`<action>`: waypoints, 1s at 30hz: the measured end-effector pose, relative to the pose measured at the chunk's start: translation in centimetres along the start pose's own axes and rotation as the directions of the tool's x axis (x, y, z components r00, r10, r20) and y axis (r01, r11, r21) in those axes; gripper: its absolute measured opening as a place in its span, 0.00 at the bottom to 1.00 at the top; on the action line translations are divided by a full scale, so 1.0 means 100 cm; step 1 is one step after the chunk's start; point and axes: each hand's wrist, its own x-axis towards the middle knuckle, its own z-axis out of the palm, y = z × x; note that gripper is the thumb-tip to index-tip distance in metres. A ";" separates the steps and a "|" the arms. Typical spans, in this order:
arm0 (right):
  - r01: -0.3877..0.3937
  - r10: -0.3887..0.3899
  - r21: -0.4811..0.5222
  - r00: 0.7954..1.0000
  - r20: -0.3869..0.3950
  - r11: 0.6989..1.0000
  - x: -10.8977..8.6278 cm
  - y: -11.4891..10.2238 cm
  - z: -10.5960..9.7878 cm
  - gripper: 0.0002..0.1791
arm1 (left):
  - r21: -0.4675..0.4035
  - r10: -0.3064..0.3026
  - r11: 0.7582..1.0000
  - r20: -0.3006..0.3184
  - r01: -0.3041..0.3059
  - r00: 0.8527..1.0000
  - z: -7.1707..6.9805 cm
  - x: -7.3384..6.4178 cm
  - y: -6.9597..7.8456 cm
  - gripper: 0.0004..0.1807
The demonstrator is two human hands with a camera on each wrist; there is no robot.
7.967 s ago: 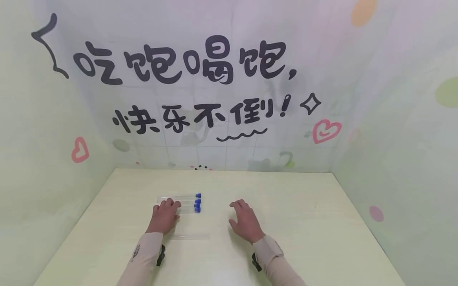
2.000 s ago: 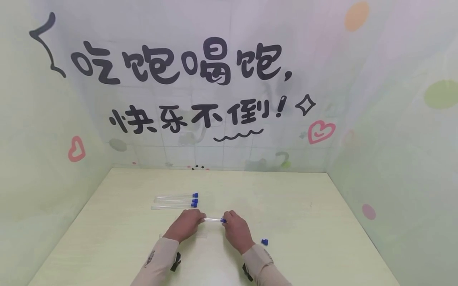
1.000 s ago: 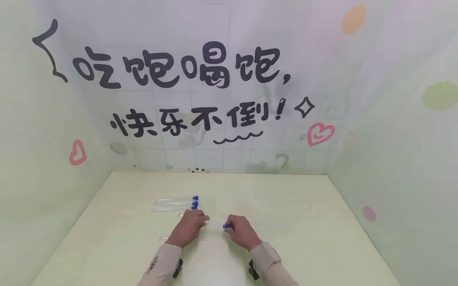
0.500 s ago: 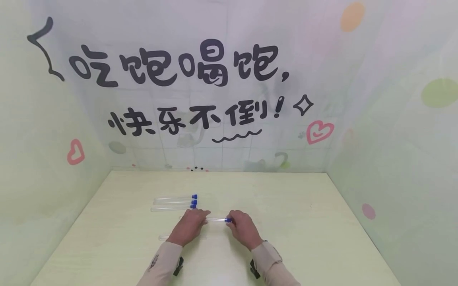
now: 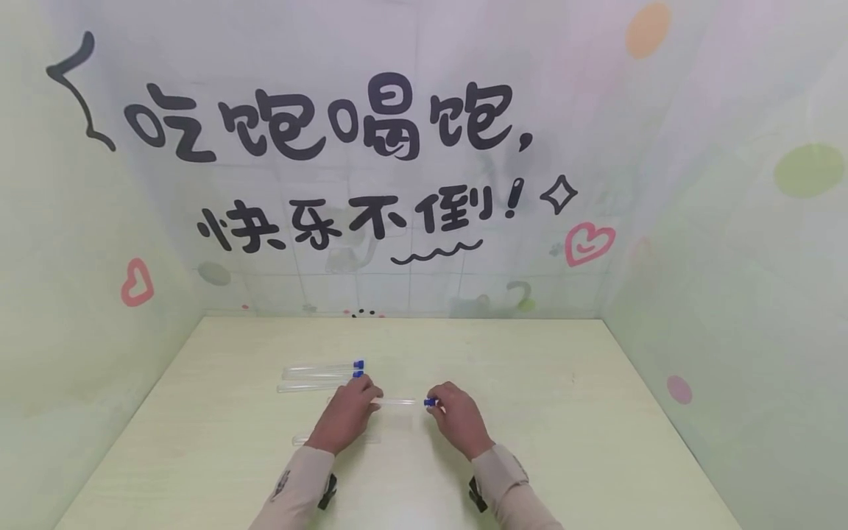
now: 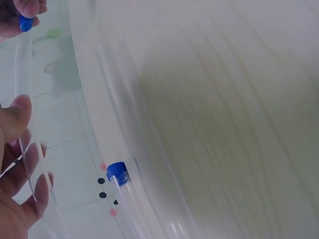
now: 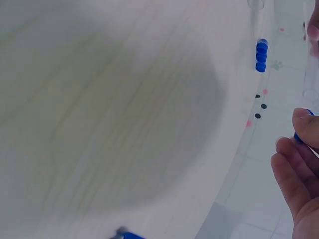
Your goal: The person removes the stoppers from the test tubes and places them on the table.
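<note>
My left hand (image 5: pixel 347 414) holds a clear test tube (image 5: pixel 397 402) level above the table, its bare mouth pointing right. A short gap away, my right hand (image 5: pixel 461 418) pinches a blue cap (image 5: pixel 430 403) between thumb and fingers. In the right wrist view the tube's mouth (image 7: pixel 310 93) and the pinched cap (image 7: pixel 298 137) stand apart. Capped tubes (image 5: pixel 311 388) lie side by side beyond my left hand, which partly covers them. Nearer, an uncapped tube (image 5: pixel 302 440) lies partly hidden under my left wrist.
A loose blue cap (image 7: pixel 132 236) rests on the table, at the bottom of the right wrist view; my right arm hides it in the head view. The pale table (image 5: pixel 543 390) is enclosed by printed walls (image 5: pixel 424 287) at the back and sides.
Earlier, my left hand was over the row of capped tubes; one of them is now in it. Half a second ago the blue cap sat at the tube's end; my right hand has drawn it away rightward.
</note>
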 end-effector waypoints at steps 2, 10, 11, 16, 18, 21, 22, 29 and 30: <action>-0.012 0.012 -0.004 1.000 -0.006 1.000 0.000 0.003 -0.003 0.06 | -0.006 -0.015 1.000 0.013 0.015 1.000 -0.001 0.000 -0.002 0.09; -0.070 0.070 -0.006 0.998 0.004 0.998 -0.002 0.019 -0.010 0.07 | -0.010 -0.055 0.998 0.038 0.056 0.998 -0.002 -0.002 -0.008 0.09; -0.071 0.071 -0.007 0.997 0.002 0.997 -0.003 0.021 -0.010 0.07 | 0.001 -0.050 0.999 0.029 0.050 0.998 -0.002 -0.002 -0.009 0.09; -0.076 0.076 -0.003 0.997 -0.013 0.997 -0.007 0.030 -0.014 0.06 | 0.046 -0.032 0.998 -0.014 0.032 0.999 -0.002 -0.005 -0.012 0.10; -0.086 0.086 0.006 0.996 -0.022 0.996 -0.010 0.033 -0.016 0.06 | 0.050 -0.035 0.998 -0.016 0.036 0.999 -0.001 -0.006 -0.014 0.10; -0.101 0.101 0.003 0.994 -0.031 0.995 -0.014 0.040 -0.017 0.07 | 0.052 -0.043 0.998 -0.013 0.043 0.999 -0.001 -0.006 -0.016 0.10; -0.113 0.113 0.001 0.993 -0.031 0.994 -0.016 0.042 -0.017 0.07 | 0.051 -0.044 0.998 -0.009 0.044 0.999 -0.001 -0.007 -0.017 0.10; -0.161 0.161 -0.010 0.986 -0.039 0.987 -0.024 0.058 -0.019 0.07 | 0.051 -0.060 0.997 0.014 0.059 0.998 -0.001 -0.008 -0.024 0.10; -0.166 0.165 -0.009 0.986 -0.037 0.986 -0.025 0.060 -0.019 0.07 | 0.056 -0.063 0.997 0.017 0.062 0.998 0.000 -0.009 -0.025 0.10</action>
